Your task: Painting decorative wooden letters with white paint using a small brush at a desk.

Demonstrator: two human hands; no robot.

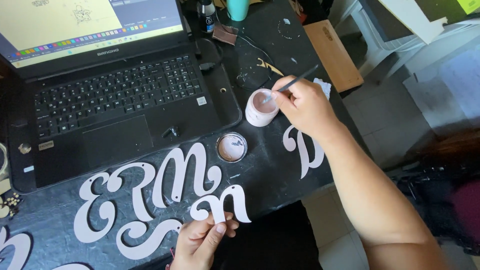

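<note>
Your right hand [302,102] sits right of centre in the frame, grip pinched narrow around a thin dark-handled paintbrush [292,84], with the bristle end dipped into the small round open jar of pale pink paint [261,108]. That jar stands on the black table [270,165], just beside the right front corner of the open black laptop [115,95]. The jar's round lid [231,147] lies flat a bit below and to the left of it, inside facing up.

Down at the bottom middle, your left hand [202,242] holds a pale cut-out cursive letter [221,204] by its lower edge, thumb pressed on top of it. More pale cursive cut-out letters [145,197] lie flat across the lower left, and another one [305,147] sits under your right forearm.
</note>
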